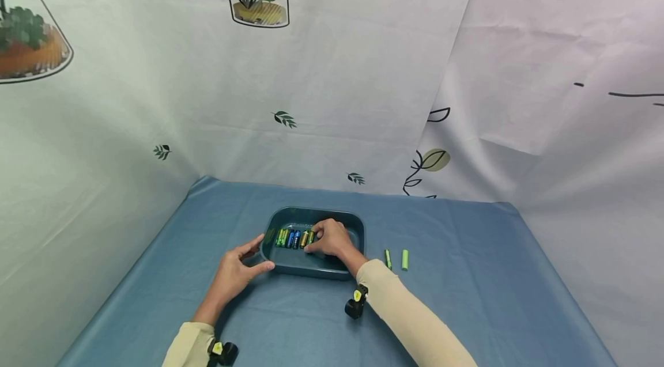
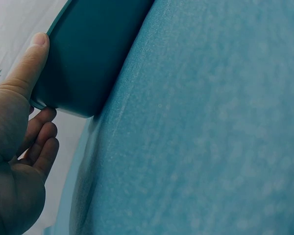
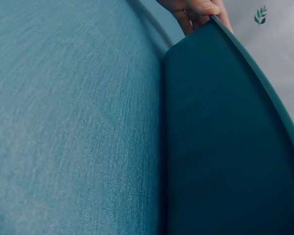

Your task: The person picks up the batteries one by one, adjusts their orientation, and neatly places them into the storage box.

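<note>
A dark teal tray [image 1: 311, 271] sits on the cloth-covered table. Thumb and fingers of my left hand [image 1: 230, 275] hold its near left corner; in the left wrist view the thumb lies against the wall [image 2: 78, 58] near the rim. Inside, a side-by-side row of batteries runs from yellow-green ones [image 1: 282, 238] through blue ones [image 1: 293, 239] to a gold one [image 1: 304, 239]. My right hand [image 1: 333, 238] reaches over the near wall and pinches a green battery [image 1: 311, 237] at the row's right end, partly hidden by the fingers.
Right of the tray, a dark green battery [image 1: 388, 258] and a light green battery [image 1: 405, 260] lie apart on the blue cloth [image 1: 467, 275], near my right sleeve [image 1: 410, 315]. White printed fabric walls [image 1: 337, 96] stand behind and at both sides of the table.
</note>
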A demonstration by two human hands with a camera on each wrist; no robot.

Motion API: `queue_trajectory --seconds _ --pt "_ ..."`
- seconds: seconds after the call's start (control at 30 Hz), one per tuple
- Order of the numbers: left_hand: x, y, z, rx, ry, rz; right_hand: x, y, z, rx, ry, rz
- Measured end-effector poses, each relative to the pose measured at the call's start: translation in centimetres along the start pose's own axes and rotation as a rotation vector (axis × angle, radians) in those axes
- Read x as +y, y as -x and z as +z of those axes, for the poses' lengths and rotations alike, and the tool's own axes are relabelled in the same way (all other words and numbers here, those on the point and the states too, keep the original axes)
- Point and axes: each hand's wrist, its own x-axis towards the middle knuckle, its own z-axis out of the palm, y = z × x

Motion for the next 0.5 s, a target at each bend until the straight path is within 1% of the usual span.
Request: queue_trajectory --seconds 0.17,0.3,0.43,0.5 --pt "0.0 0.0 -0.1 0.002 -0.007 0.001 0.0 -0.1 0.2 -0.009 -0.004 0.004" --pt "0.0 0.0 -0.1 0.0 -0.009 -0.004 0.1 -0.1 -0.1 -0.002 -0.013 -0.013" --pt "0.0 0.0 -0.2 -0.002 -0.006 -0.004 -0.1 0.4 -1.0 0.035 -0.032 -0.061" --pt "0.0 0.0 -0.2 -0.001 -0.002 -0.002 -0.4 0.9 -1.8 0.059 -0.061 -0.085"
